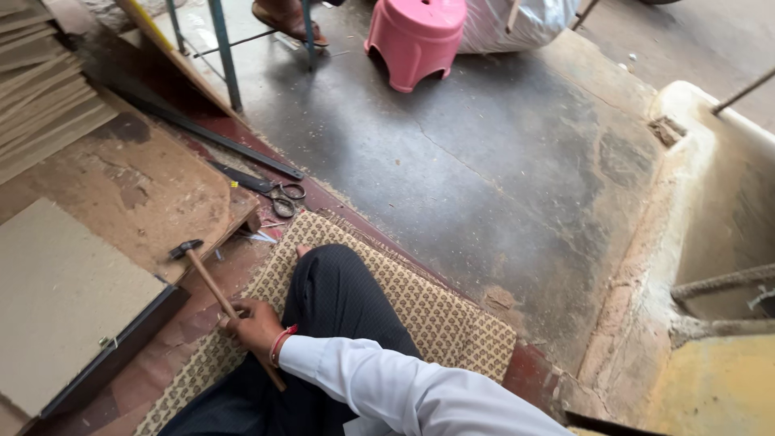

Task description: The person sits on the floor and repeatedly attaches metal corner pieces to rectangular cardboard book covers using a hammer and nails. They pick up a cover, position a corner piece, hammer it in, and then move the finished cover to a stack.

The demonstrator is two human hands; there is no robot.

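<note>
Dark concrete floor (484,161), worn. Patterned mat (436,311) beneath seated person. Left hand (254,327) closed around hammer (211,287) handle; head lies just left of mat. Scissors (270,190) beyond mat. Pink stool (416,36) far beyond. Right hand not seen.

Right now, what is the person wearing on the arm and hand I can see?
One arm shows, in a long white sleeve with soft folds, ending at a cuff near the wrist. A thin red band circles the wrist. The hand is bare, with no glove. The other hand is out of view.
</note>
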